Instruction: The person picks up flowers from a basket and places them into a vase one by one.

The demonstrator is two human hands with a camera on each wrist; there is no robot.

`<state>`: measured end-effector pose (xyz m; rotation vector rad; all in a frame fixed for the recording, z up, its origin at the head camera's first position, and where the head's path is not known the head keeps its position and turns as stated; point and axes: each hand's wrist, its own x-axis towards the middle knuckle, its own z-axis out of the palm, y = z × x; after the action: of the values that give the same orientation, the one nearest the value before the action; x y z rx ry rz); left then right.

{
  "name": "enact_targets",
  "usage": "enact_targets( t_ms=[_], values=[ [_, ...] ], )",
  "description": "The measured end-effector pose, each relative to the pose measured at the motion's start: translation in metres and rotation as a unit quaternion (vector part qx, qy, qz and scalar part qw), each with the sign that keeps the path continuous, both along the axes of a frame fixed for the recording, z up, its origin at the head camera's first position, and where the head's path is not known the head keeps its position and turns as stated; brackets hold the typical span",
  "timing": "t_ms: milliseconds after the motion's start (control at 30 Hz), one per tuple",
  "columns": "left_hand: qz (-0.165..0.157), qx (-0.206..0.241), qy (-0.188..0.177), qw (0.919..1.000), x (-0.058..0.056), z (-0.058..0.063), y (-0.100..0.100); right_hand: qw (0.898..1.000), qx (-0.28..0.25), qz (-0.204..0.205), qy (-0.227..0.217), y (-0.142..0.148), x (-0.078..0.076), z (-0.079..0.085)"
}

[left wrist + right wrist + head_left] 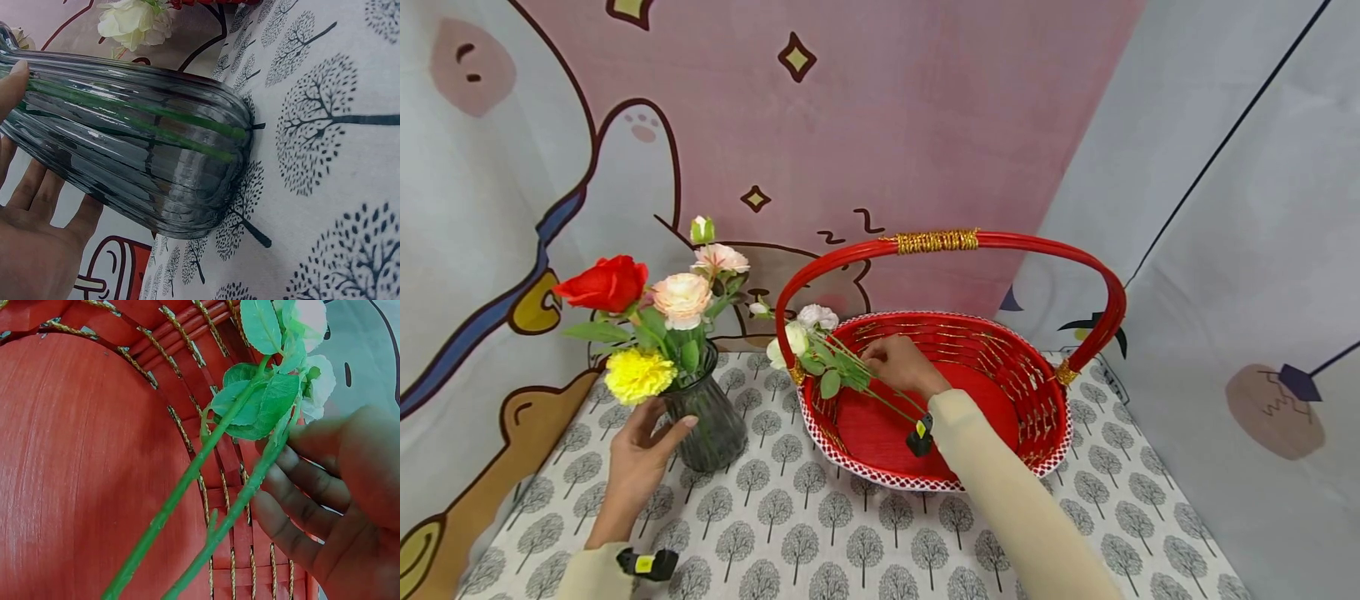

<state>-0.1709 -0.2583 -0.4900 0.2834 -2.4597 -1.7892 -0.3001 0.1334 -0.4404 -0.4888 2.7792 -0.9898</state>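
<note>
My left hand (pixel 638 454) holds a ribbed grey glass vase (pixel 713 429), with the thumb on its near side and the fingers round its far side. The vase stands upright on the table and bears a red rose (pixel 608 284), a yellow carnation (pixel 640 374) and pale pink flowers (pixel 682 301). Green stems (pixel 181 132) show through its glass. Over the left side of a red woven basket (pixel 977 408), my right hand (pixel 904 364) pinches the green stem of white flowers (pixel 790 342). Their blooms lean left past the rim; a second stem (pixel 172 503) runs alongside.
The basket's tall red handle (pixel 1045 244), wound with gold cord, arches above my right hand. A tree-print cloth (pixel 797 542) covers the table. Behind it hangs a pink and grey cartoon backdrop (pixel 925 117).
</note>
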Motion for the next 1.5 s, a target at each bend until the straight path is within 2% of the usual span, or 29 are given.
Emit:
enact_targets(
  t_ms=[267, 467, 700, 933, 1500],
  values=[
    [0.004, 0.0, -0.002, 1.0, 0.0, -0.001, 0.0, 1.0, 0.008, 0.006, -0.009, 0.0, 0.001, 0.001],
    [0.002, -0.001, -0.003, 1.0, 0.0, -0.002, -0.001, 0.999, 0.026, 0.02, 0.006, 0.0, 0.001, 0.002],
    [0.002, -0.004, -0.002, 1.0, 0.001, -0.002, -0.003, 1.0, 0.005, 0.019, -0.005, 0.001, 0.006, 0.012],
    [0.004, -0.006, 0.002, 1.0, 0.001, -0.002, -0.003, 1.0, -0.013, 0.021, 0.009, 0.006, 0.013, 0.022],
    [0.0, -0.007, 0.006, 1.0, -0.001, -0.002, -0.001, 0.998, -0.021, 0.054, 0.033, 0.044, 0.03, 0.041]
  ],
)
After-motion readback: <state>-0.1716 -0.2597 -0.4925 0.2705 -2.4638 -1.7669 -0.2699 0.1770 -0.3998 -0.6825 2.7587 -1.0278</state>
